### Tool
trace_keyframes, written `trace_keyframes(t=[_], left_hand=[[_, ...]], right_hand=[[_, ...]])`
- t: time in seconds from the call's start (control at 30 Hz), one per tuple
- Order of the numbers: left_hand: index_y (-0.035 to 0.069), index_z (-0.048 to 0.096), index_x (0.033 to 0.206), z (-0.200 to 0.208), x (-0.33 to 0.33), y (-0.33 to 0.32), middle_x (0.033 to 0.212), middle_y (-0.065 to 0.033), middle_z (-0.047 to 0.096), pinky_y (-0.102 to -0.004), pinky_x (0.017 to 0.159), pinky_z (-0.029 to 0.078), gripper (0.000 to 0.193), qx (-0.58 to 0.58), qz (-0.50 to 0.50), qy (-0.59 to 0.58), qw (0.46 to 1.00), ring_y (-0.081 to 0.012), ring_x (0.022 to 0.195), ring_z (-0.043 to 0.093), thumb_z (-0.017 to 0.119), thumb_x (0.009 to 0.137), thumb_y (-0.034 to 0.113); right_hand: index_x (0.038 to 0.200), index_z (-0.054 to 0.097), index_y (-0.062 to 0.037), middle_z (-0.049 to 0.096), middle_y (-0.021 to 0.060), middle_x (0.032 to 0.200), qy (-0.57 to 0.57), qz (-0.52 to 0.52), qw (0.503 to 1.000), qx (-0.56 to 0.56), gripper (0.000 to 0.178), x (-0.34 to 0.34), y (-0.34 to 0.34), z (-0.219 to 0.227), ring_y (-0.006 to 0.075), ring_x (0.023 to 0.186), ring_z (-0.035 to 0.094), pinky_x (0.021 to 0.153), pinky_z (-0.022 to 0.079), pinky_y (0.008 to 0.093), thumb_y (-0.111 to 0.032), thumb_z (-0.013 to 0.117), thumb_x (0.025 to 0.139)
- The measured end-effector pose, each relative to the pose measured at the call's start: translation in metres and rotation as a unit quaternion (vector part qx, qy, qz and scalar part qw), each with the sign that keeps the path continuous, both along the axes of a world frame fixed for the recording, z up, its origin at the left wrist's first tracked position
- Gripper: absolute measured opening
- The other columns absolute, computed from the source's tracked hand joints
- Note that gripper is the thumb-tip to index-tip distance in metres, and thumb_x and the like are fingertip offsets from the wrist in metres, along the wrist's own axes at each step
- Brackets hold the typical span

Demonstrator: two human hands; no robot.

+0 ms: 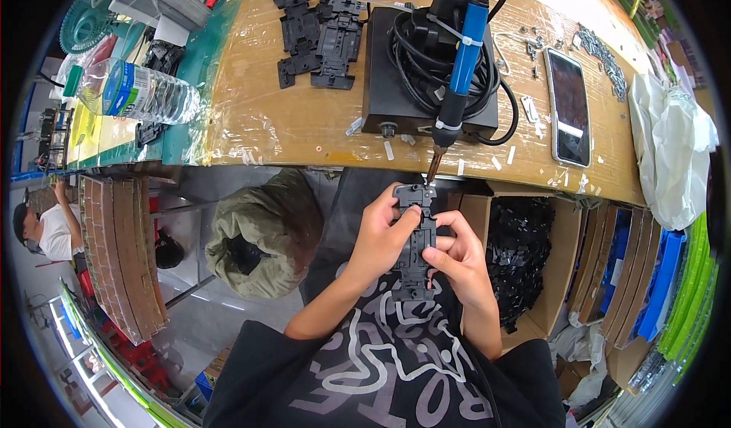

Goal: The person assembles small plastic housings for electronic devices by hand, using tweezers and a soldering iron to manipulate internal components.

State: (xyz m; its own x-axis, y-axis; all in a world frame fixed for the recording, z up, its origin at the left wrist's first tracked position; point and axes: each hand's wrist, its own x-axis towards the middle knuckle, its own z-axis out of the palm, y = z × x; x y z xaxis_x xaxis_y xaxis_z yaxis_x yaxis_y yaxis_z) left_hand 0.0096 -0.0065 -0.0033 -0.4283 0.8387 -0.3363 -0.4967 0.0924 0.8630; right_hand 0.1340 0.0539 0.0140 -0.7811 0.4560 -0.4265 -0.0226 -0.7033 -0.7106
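A long, flat black plastic chassis-like piece [416,249] is held upright in front of my chest, between both hands. My left hand [378,237] grips its upper left side, thumb laid across the front. On the opposite edge, lower down, my right hand [462,260] pinches it with thumb and fingers. Just above the top end points the metal tip of a soldering iron [466,66] with a blue handle. Whether the tip touches the piece I cannot tell. The iron hangs tip-down in front of a black box-shaped unit [377,93] with coiled cable.
Similar black pieces [335,43] lie on the tape-covered bench [259,108]. A phone [569,108] and small metal parts [605,55] are right; a water bottle [145,93] is left. Below stand a cloth sack [266,230] and a carton [562,260] of black pieces. A person [57,222] is far left.
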Motion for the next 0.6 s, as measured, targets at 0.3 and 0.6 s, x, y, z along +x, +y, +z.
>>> trace_keyframes(t=[0.3, 0.6], left_hand=[[-0.001, 0.050, 0.091, -0.0041, -0.0054, 0.0028, 0.082, -0.0029, 0.054, -0.0181, 0.059, 0.041, 0.013, -0.009, -0.005, 0.033, 0.999, -0.0047, 0.069, 0.051, 0.046, 0.080, 0.004], [-0.001, 0.050, 0.092, -0.0012, -0.0036, 0.0046, 0.081, -0.0031, 0.054, -0.0180, 0.057, 0.042, 0.014, -0.013, 0.003, 0.016, 1.000, -0.0048, 0.067, 0.051, 0.045, 0.080, 0.004]], right_hand=[[0.101, 0.036, -0.0017, 0.059, 0.0123, 0.082, 0.001, -0.003, 1.000, 0.005, 0.029, -0.0041, 0.0026, -0.0077, 0.0107, 0.060, 0.055, 0.046, 0.045, 0.0216, -0.002, 0.054, 0.078], [0.103, 0.035, -0.0022, 0.059, 0.0138, 0.083, -0.003, -0.005, 1.000, 0.004, 0.032, -0.0026, 0.0026, -0.0045, 0.0107, 0.065, 0.057, 0.049, 0.043, 0.0172, 0.000, 0.054, 0.077]])
